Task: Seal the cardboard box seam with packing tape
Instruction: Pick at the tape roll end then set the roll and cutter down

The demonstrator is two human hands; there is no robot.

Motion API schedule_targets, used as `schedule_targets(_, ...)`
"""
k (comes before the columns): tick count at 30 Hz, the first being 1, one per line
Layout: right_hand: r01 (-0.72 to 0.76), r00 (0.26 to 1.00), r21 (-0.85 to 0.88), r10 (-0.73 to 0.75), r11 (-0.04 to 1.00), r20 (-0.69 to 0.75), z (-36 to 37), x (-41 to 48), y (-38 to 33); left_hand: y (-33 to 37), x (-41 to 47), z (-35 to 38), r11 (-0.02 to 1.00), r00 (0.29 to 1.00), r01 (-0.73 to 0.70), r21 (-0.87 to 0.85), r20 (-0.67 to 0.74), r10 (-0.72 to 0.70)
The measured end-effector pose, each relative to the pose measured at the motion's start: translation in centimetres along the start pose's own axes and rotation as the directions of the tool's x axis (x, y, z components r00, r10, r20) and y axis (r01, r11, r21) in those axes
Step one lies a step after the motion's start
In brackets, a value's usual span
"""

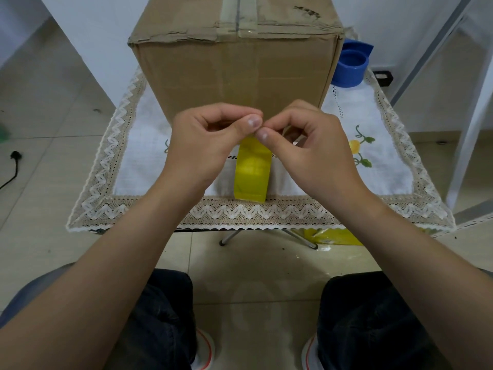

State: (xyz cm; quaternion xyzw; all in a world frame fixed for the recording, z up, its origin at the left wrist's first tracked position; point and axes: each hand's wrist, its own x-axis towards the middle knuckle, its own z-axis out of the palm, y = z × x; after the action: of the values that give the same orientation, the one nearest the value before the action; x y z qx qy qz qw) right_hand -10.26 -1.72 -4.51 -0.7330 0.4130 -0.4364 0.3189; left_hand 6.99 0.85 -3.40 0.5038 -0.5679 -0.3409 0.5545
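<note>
Head view, looking down past two bare forearms. Finds a small tabletop (128,166) under a white lace-edged cloth, its near edge crossing the middle of the frame. Leaves tiled floor open on the left, apart from a black cable (12,166) at the far left edge. Crowds the right with white frame bars close beside the tabletop corner.

Puts the cardboard box (234,73) at upper centre on the far half of the cloth, with a bare band of cloth between its front face and the near edge. Meets both hands in that band, just in front of the box's lower face: left hand (202,145) and right hand (306,148). Shows thumb and forefinger of each grip pinching the top end of a yellow tape strip (252,172), fingertips touching one another. Lets the strip hang glossy and slightly creased, reaching down the frame as far as the lace border.

Shows the box brown, dented along its top front edge and scuffed at upper right, with its top seam (237,20) running away from the camera under a band of pale tape.

Cuts off the far box top at the frame's upper edge. Half hides a blue round object (350,65) behind the box's right side. Cannot tell whether the strip's lower end touches the cloth. Leaves something yellow (336,237) under the tabletop hard to make out.
</note>
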Motion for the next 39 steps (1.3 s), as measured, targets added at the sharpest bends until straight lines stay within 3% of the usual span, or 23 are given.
schedule_targets(4,-0.007,1.0,0.015,0.007,1.0,0.004,-0.3,0.0,0.1,0.4,0.0,-0.4,0.996,0.999,-0.04,0.075,0.023,0.038)
schedule_targets(10,-0.033,0.999,0.041,0.034,0.999,-0.014,-0.6,0.3,0.0,0.9,0.4,-1.0,0.994,0.993,0.111,0.008,0.031,-0.111)
schedule_targets(14,-0.019,1.0,0.031,0.019,0.999,-0.002,-0.5,0.3,-0.1,0.2,0.3,-0.8,0.973,0.972,0.212,0.089,0.088,-0.219)
schedule_targets(19,-0.022,1.0,0.025,0.023,0.999,-0.008,-0.6,0.3,0.0,0.3,0.3,-0.4,0.973,0.966,0.219,0.067,0.123,-0.226)
schedule_targets(28,0.004,1.0,-0.018,-0.004,1.0,-0.004,-0.9,0.4,0.1,0.0,0.4,-0.4,0.997,0.995,0.022,0.08,0.09,-0.029)
schedule_targets(35,0.174,0.985,-0.179,-0.171,0.968,0.028,-2.0,0.6,0.4,-0.5,0.1,-0.6,0.897,0.945,-0.317,0.308,0.181,0.272)
schedule_targets(37,0.163,0.987,-0.167,-0.162,0.972,0.02,-2.3,0.8,0.4,-0.4,0.0,-0.7,0.928,0.962,-0.253,0.273,0.171,0.212)
schedule_targets(39,0.131,0.991,-0.157,-0.129,0.979,0.028,-2.3,0.9,0.4,-0.1,-0.2,-0.3,0.981,0.992,-0.017,0.191,0.129,-0.008)
